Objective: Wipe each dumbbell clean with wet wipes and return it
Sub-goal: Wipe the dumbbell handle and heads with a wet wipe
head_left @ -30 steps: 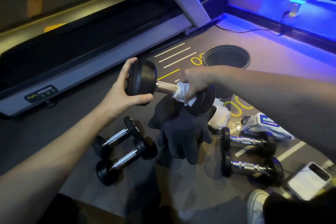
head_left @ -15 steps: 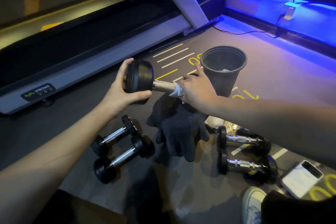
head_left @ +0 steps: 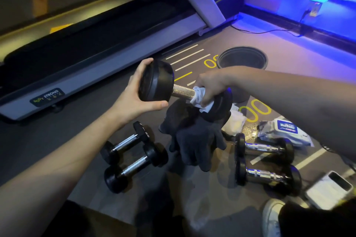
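A black dumbbell (head_left: 159, 81) with a knurled metal handle is held in the air above the floor. My left hand (head_left: 133, 96) grips its near head from the left. My right hand (head_left: 211, 86) is wrapped round the handle with a white wet wipe (head_left: 200, 96) bunched under the fingers, close to the far head. Two small dumbbells (head_left: 133, 158) lie on the floor at the left, and two more dumbbells (head_left: 264, 161) lie at the right. A pack of wet wipes (head_left: 285, 131) lies on the floor beyond those.
A pair of dark gloves (head_left: 194, 138) lies below the held dumbbell. A black bin (head_left: 242, 57) stands behind my right arm. Used white wipes (head_left: 235, 123) lie beside the gloves. A treadmill (head_left: 81, 59) runs along the left. A white device (head_left: 327, 192) and a shoe (head_left: 271, 215) are at bottom right.
My right hand has slid with the wipe along the handle from near the left head toward the far head. The left hand keeps its hold on the near head.
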